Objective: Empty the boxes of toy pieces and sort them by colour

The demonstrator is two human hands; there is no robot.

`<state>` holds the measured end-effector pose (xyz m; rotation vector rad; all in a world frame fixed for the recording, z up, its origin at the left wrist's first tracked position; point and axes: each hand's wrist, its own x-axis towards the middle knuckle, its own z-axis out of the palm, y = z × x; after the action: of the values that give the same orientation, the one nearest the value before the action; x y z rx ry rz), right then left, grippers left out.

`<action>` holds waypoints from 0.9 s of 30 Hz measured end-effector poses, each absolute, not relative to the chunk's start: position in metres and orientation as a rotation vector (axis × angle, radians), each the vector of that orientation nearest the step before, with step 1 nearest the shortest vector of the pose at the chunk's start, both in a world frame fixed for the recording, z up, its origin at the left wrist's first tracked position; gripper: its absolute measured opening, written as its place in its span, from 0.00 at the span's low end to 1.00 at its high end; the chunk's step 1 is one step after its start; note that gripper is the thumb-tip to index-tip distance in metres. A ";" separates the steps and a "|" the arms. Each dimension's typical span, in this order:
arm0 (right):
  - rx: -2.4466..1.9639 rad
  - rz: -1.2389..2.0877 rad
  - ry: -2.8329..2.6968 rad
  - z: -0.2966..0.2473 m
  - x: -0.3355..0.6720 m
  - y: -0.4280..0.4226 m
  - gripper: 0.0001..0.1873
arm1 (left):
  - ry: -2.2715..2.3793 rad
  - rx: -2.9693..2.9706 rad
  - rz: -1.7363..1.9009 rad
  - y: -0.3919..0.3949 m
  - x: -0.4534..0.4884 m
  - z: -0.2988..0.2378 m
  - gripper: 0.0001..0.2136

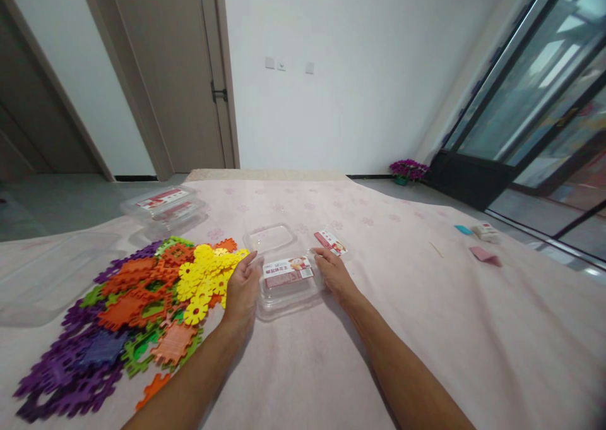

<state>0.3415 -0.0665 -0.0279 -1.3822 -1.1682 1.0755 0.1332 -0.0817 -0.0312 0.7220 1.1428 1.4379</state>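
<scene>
A clear plastic clamshell box (290,286) with a red and white label lies closed on the pink cloth (426,304) in front of me. My left hand (242,286) grips its left side with fingers curled round the edge. My right hand (334,272) presses on its right side, fingers bent over the rim. Behind the box lies another clear lid or tray (271,237), and a small labelled piece (330,242) sits just past my right hand. A heap of flat plastic interlocking pieces (142,304) in yellow, orange, green and purple spreads to the left, touching my left hand.
Two more clear labelled boxes (163,208) are stacked at the back left, and a large clear bin (42,278) sits at far left. Small pink and blue items (480,244) lie at the right. A door (175,70), glass sliding doors (534,101) and a flower pot (407,171) lie beyond.
</scene>
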 end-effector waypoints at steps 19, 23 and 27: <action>-1.485 1.141 -1.276 -0.022 0.371 -0.071 0.22 | 1.285 0.930 1.255 -0.085 0.121 -0.024 0.29; -1.791 0.456 -1.391 -0.018 0.408 -0.054 0.23 | 1.339 1.061 1.285 -0.066 0.099 -0.019 0.24; -2.136 0.100 -1.632 -0.020 0.417 -0.038 0.44 | 1.570 1.249 1.313 -0.020 0.088 -0.011 0.24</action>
<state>0.4171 -0.0377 -0.0201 -2.1357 -1.6317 0.0998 0.0876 -0.0204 -0.0111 1.2486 1.5695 1.3126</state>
